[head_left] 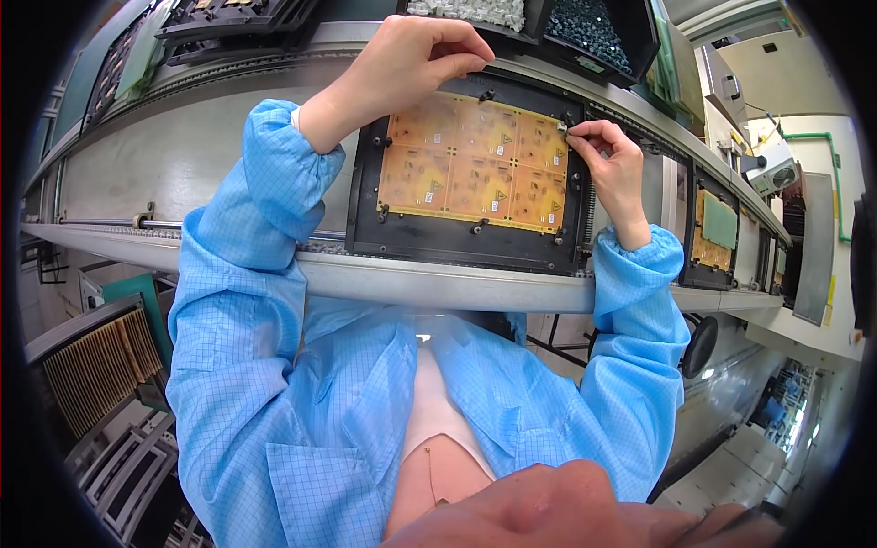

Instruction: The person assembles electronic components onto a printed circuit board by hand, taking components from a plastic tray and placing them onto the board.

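Observation:
A yellow-orange circuit board panel point(484, 169), divided into several like sections, lies in a black carrier frame point(365, 205) with dark knobs around its edge. My right hand point(610, 164) is at the panel's upper right corner, thumb and forefinger pinched on a small whitish part point(562, 129). My left hand point(402, 68) hangs over the frame's far edge, below the bin of white parts point(470, 11). Its thumb and forefinger come together, and whatever they hold is too small to make out. To the right of that bin stands a black bin of dark blue parts point(585, 38).
The carrier sits on a conveyor with a metal front rail point(457, 281). Another carrier with a board point(717, 224) stands further right on the line. Black trays point(233, 27) are stacked at the far left. A rack of boards point(96, 374) stands at lower left.

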Demonstrator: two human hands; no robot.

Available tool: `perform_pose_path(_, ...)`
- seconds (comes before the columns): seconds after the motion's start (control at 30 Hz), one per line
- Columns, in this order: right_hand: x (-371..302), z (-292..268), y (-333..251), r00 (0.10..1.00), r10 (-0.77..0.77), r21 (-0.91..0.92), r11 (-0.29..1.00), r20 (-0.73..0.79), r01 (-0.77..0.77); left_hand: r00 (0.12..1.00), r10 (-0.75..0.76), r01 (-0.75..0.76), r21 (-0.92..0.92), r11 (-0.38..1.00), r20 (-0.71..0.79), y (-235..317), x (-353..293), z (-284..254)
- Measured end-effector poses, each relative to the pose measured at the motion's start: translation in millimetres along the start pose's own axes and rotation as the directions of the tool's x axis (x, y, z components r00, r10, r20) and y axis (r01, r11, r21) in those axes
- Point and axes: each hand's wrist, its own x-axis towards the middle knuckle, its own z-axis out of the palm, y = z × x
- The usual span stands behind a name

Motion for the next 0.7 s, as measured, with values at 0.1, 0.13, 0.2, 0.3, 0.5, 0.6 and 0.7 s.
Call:
perform_pose_path(0.1, 0.2, -1.5, -4.5, 0.983, -0.185, -0.097, 0.979, -0.024, 0.181, 0.999, 0.032, -0.032, -0.007, 0.999, -0.021, -4.0, -0.8, 2.3)
perform_pose_path(0.13, 3.2, -3.4, -1.5, 0.948, -0.318, -0.166, 0.934, 0.008, 0.315, 0.999, 0.033, -0.033, -0.008, 0.999, -0.021, -4.4, -0.6, 3.3)
perform_pose_path(0.2, 5.7, -7.7, -0.1, 0.895, -0.444, -0.231, 0.867, 0.049, 0.443, 0.998, -0.002, -0.003, -0.095, 0.995, -0.061, -4.9, 0.2, 5.1)
perform_pose_path(0.3, 9.5, -18.6, -6.3, 0.864, -0.487, -0.244, 0.829, 0.125, 0.503, 0.996, -0.055, 0.044, -0.152, 0.987, -0.069, -3.5, -2.4, 4.8)
perform_pose_path(0.5, 70.4, -30.2, -21.8, 0.857, -0.501, -0.400, 0.814, -0.118, 0.421, 0.967, -0.223, 0.250, -0.308, 0.918, 0.120, 15.2, -13.7, 13.2)
perform_pose_path(0.6, 127.0, -22.2, -13.2, 0.774, -0.634, -0.629, 0.596, 0.012, 0.498, 0.935, -0.285, 0.341, -0.323, 0.883, 0.210, 28.0, -17.9, 22.2)
perform_pose_path(0.7, 157.4, -11.3, -7.0, 0.833, -0.548, -0.769, 0.501, 0.074, 0.398, 0.945, -0.253, 0.307, -0.287, 0.907, 0.208, 33.2, -22.3, 27.5)
